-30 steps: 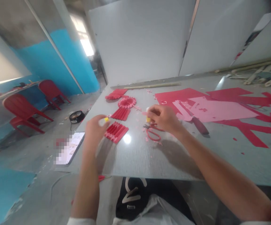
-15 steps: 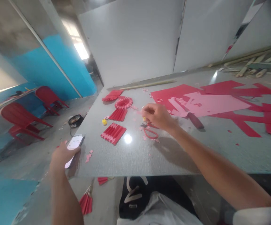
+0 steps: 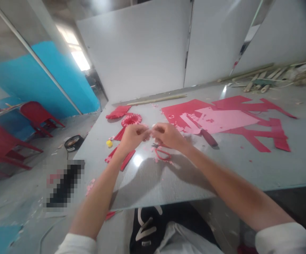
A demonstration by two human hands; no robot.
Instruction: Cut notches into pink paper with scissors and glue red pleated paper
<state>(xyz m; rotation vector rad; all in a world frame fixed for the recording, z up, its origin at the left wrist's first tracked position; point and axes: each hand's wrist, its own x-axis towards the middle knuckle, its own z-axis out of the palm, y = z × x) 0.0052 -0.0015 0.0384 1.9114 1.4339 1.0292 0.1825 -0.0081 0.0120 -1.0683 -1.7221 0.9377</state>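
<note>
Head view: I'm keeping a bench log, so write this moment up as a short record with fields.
left hand: fingers bent, beside the right hand; contents unclear
right hand: holding a small white item, mostly hidden
nearer the person: red-handled scissors
left side: yellow cap, pleated red-and-pink rosette
right side: pink sheet over red paper
surface: grey table

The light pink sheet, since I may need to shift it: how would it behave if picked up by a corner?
The pink sheet would probably sag, as it looks like thin paper. It seems light, so it may slide over the red sheet beneath. The loose scraps on it would likely slip off.
</note>
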